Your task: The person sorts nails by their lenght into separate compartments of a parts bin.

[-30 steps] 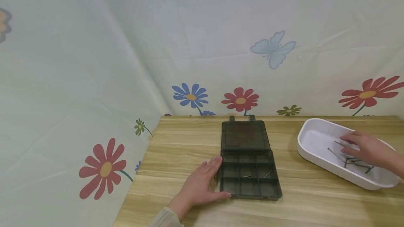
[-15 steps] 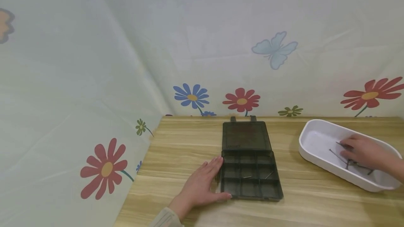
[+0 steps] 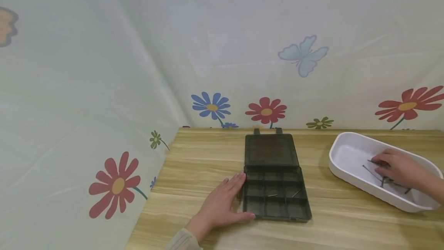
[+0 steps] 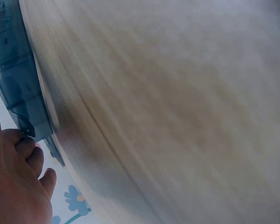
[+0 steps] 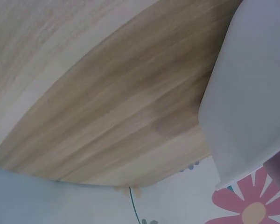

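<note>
On the wooden table lies a dark, see-through compartment box [image 3: 276,206], its lid [image 3: 270,149] laid back flat. My left hand [image 3: 218,203] rests along its left side, fingers extended and thumb at the near left corner. Two small thin metal pieces lie in its middle row. At the right, my right hand [image 3: 400,169] reaches into a white tray [image 3: 343,153]. Its bent fingers and thumb pinch a thin dark screw [image 3: 372,161], partly hidden by the fingers. Several similar screws [image 3: 372,173] lie below that hand. The right wrist view shows mainly the tray's outer wall [image 5: 252,93].
Behind the table [image 3: 204,149] hangs a pale sheet [image 3: 225,41] printed with flowers and a butterfly. It also runs down the table's left side. A stretch of bare wood separates box and tray.
My right hand has closed in on the screws, and the pinched screw has shifted slightly toward me. My left hand stays against the box. The head view has shifted a little.
</note>
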The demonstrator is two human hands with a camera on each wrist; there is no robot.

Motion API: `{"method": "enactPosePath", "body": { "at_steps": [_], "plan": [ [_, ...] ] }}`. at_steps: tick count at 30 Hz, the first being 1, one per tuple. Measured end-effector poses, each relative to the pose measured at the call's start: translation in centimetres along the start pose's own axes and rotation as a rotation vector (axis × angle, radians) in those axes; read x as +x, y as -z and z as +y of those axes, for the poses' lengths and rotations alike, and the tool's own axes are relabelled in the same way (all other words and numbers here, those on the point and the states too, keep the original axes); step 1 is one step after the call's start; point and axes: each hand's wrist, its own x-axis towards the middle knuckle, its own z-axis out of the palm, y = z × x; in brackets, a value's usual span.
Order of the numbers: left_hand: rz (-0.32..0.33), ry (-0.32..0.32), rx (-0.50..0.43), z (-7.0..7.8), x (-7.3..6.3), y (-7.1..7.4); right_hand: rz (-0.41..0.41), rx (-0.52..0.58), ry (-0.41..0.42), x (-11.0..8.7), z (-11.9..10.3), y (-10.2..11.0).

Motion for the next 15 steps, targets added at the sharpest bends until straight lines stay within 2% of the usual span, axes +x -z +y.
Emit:
{"method": "enactPosePath", "body": {
  "at_steps": [2, 8, 15],
  "plan": [
    [0.003, -0.003, 0.002, -0.04, 0.02, -0.05, 0.025, 0.005, 0.001, 0.01, 0.07, -0.18],
    [0.007, -0.006, 0.012, -0.09, 0.04, -0.14, 0.021, 0.030, -0.029, 0.12, 0.29, -0.45],
    [0.004, -0.002, 0.006, -0.06, 0.05, -0.18, 0.075, 0.030, 0.019, 0.11, 0.42, -0.76]
  ]
}}
